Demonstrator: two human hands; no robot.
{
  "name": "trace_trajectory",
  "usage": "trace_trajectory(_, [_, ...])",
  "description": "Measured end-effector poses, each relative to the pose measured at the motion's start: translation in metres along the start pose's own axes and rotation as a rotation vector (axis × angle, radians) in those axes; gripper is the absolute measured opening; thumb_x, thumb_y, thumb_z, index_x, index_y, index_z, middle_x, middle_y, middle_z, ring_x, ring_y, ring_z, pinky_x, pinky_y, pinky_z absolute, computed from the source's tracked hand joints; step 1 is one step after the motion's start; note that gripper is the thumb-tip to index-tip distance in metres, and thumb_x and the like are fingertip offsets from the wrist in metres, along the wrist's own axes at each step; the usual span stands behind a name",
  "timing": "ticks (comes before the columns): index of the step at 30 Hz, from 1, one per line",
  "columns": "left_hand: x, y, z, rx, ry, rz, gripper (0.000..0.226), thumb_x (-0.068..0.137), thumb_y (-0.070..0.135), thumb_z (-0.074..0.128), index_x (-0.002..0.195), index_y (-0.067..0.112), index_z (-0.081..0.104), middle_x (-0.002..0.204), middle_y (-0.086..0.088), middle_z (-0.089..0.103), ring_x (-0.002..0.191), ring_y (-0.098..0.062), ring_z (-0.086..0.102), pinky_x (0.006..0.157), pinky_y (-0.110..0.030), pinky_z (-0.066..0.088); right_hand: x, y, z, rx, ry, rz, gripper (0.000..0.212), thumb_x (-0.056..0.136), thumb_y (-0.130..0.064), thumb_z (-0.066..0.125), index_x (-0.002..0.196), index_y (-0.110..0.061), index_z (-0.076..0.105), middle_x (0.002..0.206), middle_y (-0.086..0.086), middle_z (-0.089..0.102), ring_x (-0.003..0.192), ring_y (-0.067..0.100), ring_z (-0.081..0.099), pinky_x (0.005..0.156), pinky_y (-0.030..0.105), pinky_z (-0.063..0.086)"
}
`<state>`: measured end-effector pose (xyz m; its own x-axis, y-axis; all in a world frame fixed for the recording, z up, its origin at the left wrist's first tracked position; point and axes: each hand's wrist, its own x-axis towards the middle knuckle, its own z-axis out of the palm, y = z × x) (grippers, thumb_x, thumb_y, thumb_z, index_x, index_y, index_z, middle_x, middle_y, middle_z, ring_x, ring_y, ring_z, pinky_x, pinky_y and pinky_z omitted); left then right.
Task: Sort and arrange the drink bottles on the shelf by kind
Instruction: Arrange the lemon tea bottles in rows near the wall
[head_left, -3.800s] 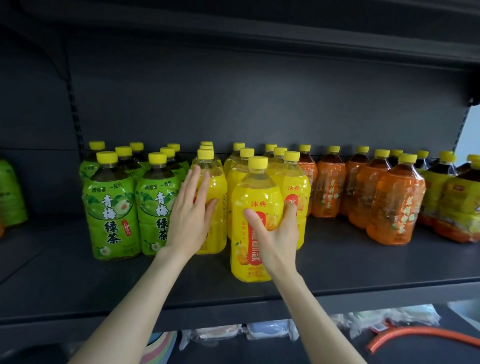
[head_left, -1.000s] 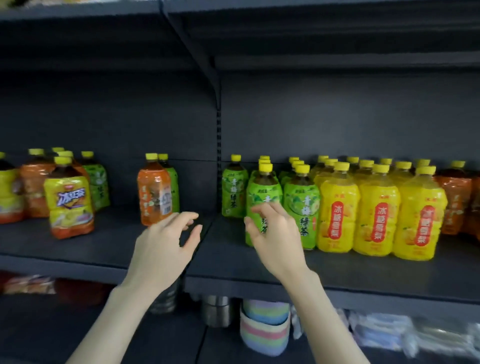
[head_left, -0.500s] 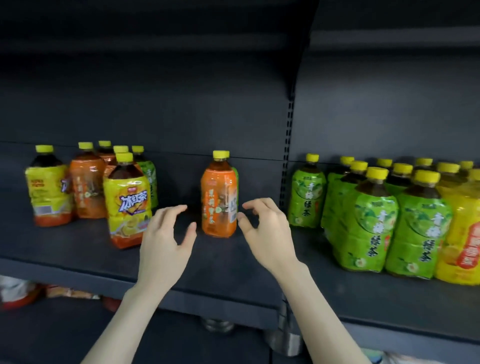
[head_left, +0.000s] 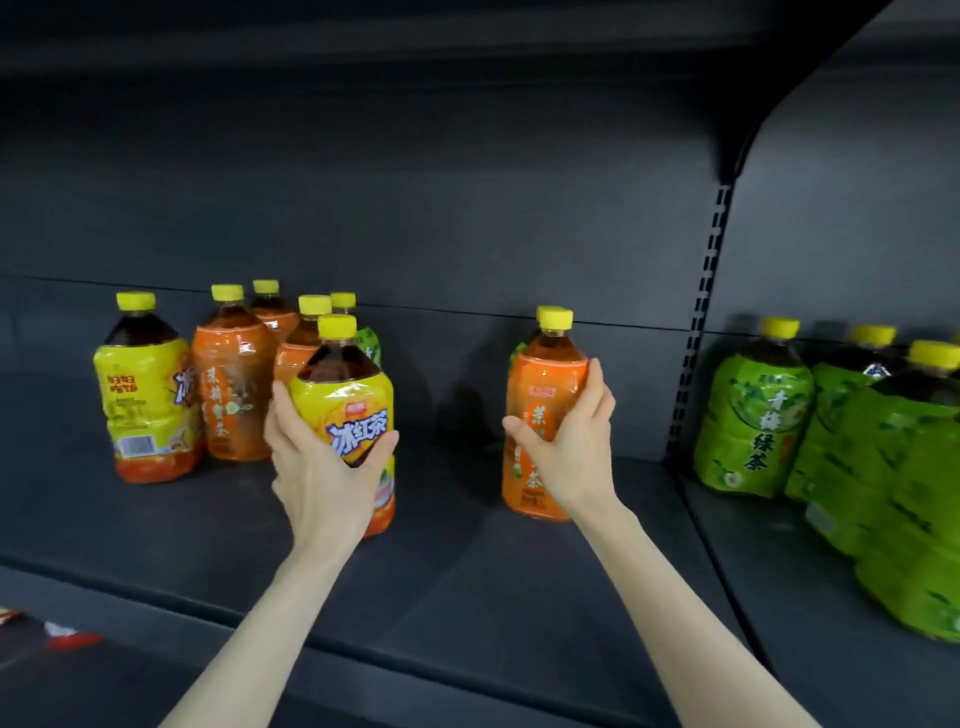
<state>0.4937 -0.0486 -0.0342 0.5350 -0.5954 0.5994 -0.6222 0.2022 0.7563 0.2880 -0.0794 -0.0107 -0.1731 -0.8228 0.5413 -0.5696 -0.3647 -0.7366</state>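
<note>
My left hand is wrapped around a yellow-labelled iced tea bottle at the front of a mixed cluster on the dark shelf. My right hand grips an orange-labelled tea bottle standing alone mid-shelf, with a green bottle mostly hidden behind it. Behind my left hand stand another yellow iced tea bottle, several orange bottles and one green-labelled bottle, partly hidden.
A row of green tea bottles fills the adjoining shelf section on the right, past a slotted upright. The shelf's front edge runs below my forearms. Red and white packets lie on a lower level at left.
The view has shifted left along the shelf. Both hands, open and reaching half a second ago, now grip bottles: left on the yellow iced tea, right on the orange tea.
</note>
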Motion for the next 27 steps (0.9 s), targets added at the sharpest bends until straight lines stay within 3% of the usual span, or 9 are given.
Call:
trace_trajectory(4, [0.009,-0.006,0.006,-0.065,-0.111,0.073,0.113,0.067,0.047,0.077,0.148,0.024,0.002,0.141,-0.015,0.032,0.129,-0.034,0.034,0.102,-0.056,0.035,0.003,0.002,0.007,-0.019,0.063,0.003,0.100,0.080,-0.037,0.074,0.149,-0.021,0.004,0.149,0.009,0.021,0.131,0.033,0.037,0.103,0.054,0.040])
trace_trajectory(10, [0.013,-0.004,0.023,-0.230,-0.354,0.157,0.108,0.075,0.043,0.070,0.149,0.019,-0.005,0.139,-0.011,0.029,0.130,-0.028,0.034,0.106,-0.048,0.034,-0.003,0.002,0.012,0.011,0.082,0.016,0.097,0.083,-0.037,0.070,0.150,-0.026,0.000,0.151,0.004,0.020,0.134,0.026,0.035,0.105,0.049,0.039])
trace_trajectory(15, [0.018,0.000,0.031,-0.417,-0.556,0.150,0.090,0.088,0.030,0.059,0.148,0.024,-0.008,0.136,0.011,0.023,0.121,0.001,0.032,0.102,-0.024,0.032,-0.006,-0.001,0.015,0.035,0.081,0.046,0.096,0.087,-0.034,0.066,0.150,-0.031,-0.006,0.155,0.001,0.017,0.138,0.022,0.031,0.107,0.047,0.038])
trace_trajectory(18, [0.021,-0.004,0.032,-0.477,-0.606,0.117,0.082,0.092,0.030,0.053,0.148,0.028,-0.006,0.134,0.015,0.022,0.118,0.001,0.036,0.098,-0.021,0.035,-0.008,-0.005,0.013,0.055,0.066,0.084,0.095,0.088,-0.034,0.064,0.151,-0.031,-0.007,0.157,0.001,0.015,0.142,0.022,0.027,0.110,0.045,0.034])
trace_trajectory(21, [0.021,-0.005,0.029,-0.480,-0.604,0.120,0.078,0.092,0.032,0.051,0.149,0.028,-0.002,0.137,0.011,0.026,0.117,-0.001,0.038,0.094,-0.017,0.038,-0.021,-0.015,0.014,-0.038,0.194,0.047,0.080,0.089,-0.035,0.063,0.151,-0.022,0.013,0.156,0.001,0.022,0.142,0.018,0.023,0.112,0.036,0.027])
trace_trajectory(23, [0.020,-0.004,0.024,-0.476,-0.615,0.124,0.077,0.093,0.031,0.051,0.149,0.028,-0.001,0.134,0.015,0.025,0.115,0.003,0.039,0.085,-0.005,0.036,-0.034,-0.028,0.017,-0.050,0.323,-0.067,0.059,0.090,-0.032,0.063,0.141,-0.017,0.037,0.143,0.002,0.040,0.128,0.016,0.034,0.103,0.028,0.031])
trace_trajectory(25, [0.018,-0.006,0.018,-0.495,-0.629,0.125,0.077,0.093,0.032,0.051,0.149,0.030,-0.003,0.134,0.016,0.025,0.112,0.008,0.041,0.083,-0.003,0.036,-0.045,-0.042,0.026,0.051,0.283,-0.100,0.044,0.090,-0.032,0.063,0.129,-0.018,0.049,0.127,-0.001,0.051,0.116,0.013,0.045,0.096,0.028,0.040])
trace_trajectory(27, [0.013,-0.009,0.010,-0.548,-0.654,0.117,0.079,0.091,0.037,0.051,0.147,0.037,-0.005,0.141,0.014,0.027,0.118,0.006,0.041,0.094,-0.013,0.040,-0.052,-0.053,0.038,0.256,0.097,-0.009,0.049,0.088,-0.039,0.064,0.131,-0.022,0.046,0.126,-0.005,0.054,0.116,0.012,0.052,0.092,0.023,0.047])
